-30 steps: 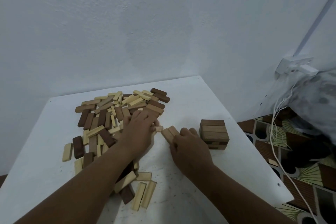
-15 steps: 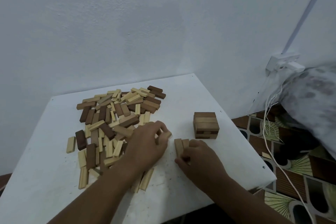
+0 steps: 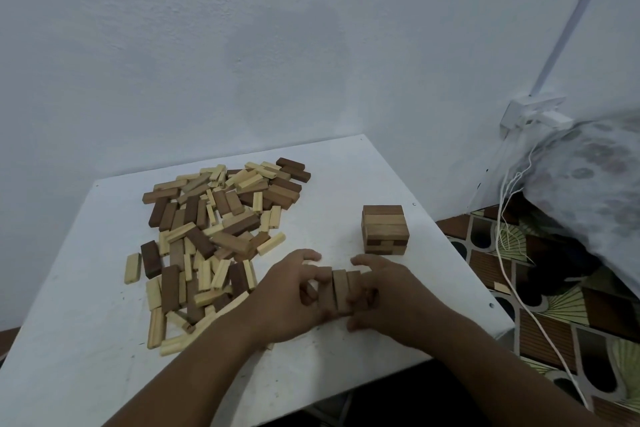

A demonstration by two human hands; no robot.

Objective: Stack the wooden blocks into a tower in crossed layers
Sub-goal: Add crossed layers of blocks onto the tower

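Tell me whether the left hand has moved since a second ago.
Yes. The left hand left the loose pile, moving right toward the tower, now gripping the grouped blocks.

Table [image 3: 104, 340]: white, set against a pale wall [image 3: 242, 45].
Loose blocks [image 3: 214, 229]: light and dark wood, scattered over the table's left half.
Tower [image 3: 384, 229]: short, in crossed layers, right of the pile.
Row of blocks [image 3: 341, 289]: side by side, near the front edge.
Left hand [image 3: 287, 298]: fingers curled on the row's left side.
Right hand [image 3: 391, 298]: fingers curled on its right side.
Floor [image 3: 554, 322]: patterned, with white cables [image 3: 512, 274].
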